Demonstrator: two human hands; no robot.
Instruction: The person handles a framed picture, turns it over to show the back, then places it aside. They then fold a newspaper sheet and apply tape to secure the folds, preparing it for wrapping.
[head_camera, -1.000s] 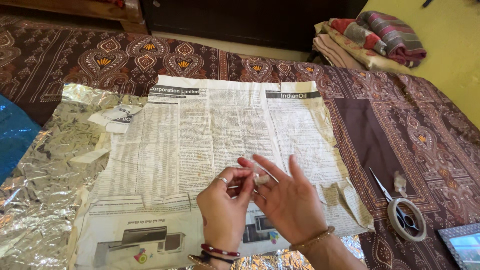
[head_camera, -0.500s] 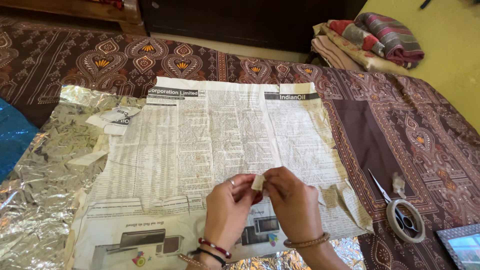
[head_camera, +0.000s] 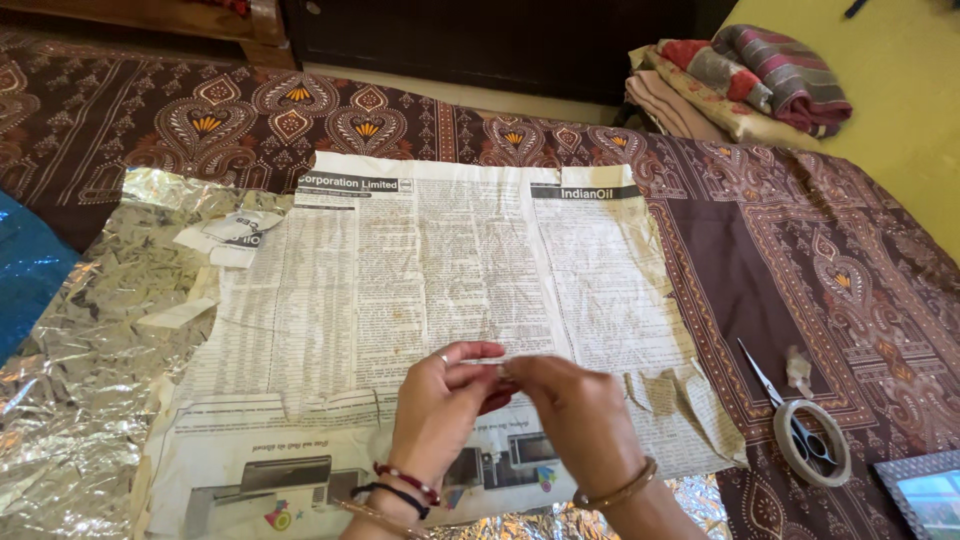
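Tape, a small pale scrap (head_camera: 497, 364), is now being pinched edge-on between both hands' fingertips, where half a second ago it was showing its flat face; by my reading it is being pressed or folded thin. It is sitting low over the newspaper (head_camera: 440, 260), barely visible. Left hand (head_camera: 440, 405) and right hand (head_camera: 575, 410) are each closing a tight grip on it, fingertips meeting. Scissors (head_camera: 790, 405) and tape roll (head_camera: 812, 440) are lying well apart on the patterned bedspread (head_camera: 800, 250), silver foil (head_camera: 90, 300) spreading leftward.

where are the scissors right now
In the head view the scissors lie at lower right on the patterned bedspread, their handles inside the tape roll, right of the newspaper.
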